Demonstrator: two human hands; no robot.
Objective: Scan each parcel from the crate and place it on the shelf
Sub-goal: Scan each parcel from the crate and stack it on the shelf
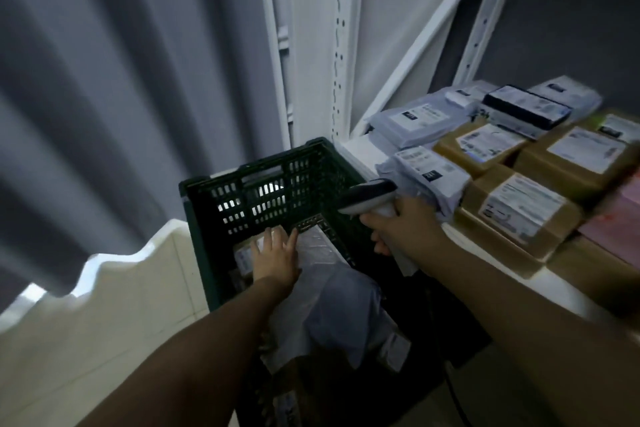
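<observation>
Parcels point(329, 308) are being kept in the green crate point(249, 172), which is sitting beside the white shelf point(568, 291). One labelled parcel point(244, 258) at the crate's far end is being touched by the left hand point(275, 253), its fingers point(268, 236) being held straight and spread. A scanner point(370, 196) is being gripped by the right hand point(401, 225) above the crate's right rim. Boxes point(519, 211) and mailers point(415, 121) are being stored on the shelf.

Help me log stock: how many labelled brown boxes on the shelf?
4 boxes: one left, one right of it, one nearest the front, one cut off far right. Others may be hidden.
</observation>
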